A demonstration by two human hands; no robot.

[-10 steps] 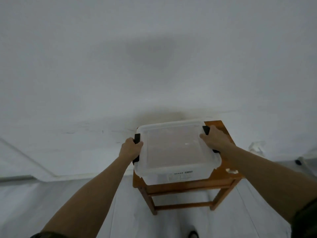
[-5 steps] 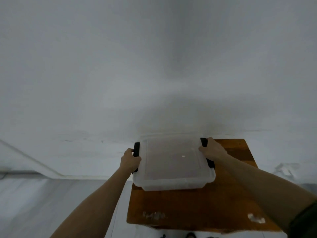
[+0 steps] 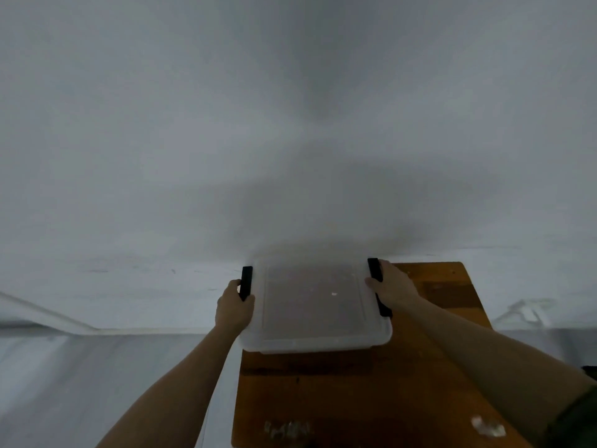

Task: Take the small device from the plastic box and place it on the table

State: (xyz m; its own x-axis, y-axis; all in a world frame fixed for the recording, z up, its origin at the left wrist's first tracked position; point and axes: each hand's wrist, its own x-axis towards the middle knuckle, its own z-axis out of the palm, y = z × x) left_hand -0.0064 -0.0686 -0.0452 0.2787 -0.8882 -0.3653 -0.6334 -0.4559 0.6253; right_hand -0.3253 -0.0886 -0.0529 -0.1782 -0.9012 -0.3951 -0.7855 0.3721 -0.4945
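Since the earlier frames the view has closed in: more of the wooden table (image 3: pixel 403 392) top now fills the lower picture, its legs are out of sight, and the plastic box (image 3: pixel 315 305) sits flat on its far end instead of hanging over the near edge. Table surface is brown, worn, with pale scuffs or paint marks toward the near edge. Behind the box stands a plain white wall (image 3: pixel 290 108), scratched low down; pale flooring lies to the left of the table. Box is translucent, lid on, with a black latch (image 3: pixel 246 282) on its left side and another black latch (image 3: pixel 375 273) on its right side. Left hand (image 3: pixel 233 308) is curled around the left side of the box, thumb on the lid edge, fingers at the latch. Right hand (image 3: pixel 392 286) is wrapped over the right side, fingers closed across that latch. The small device cannot be made out through the cloudy lid; only a small pale speck shows near the lid's middle.
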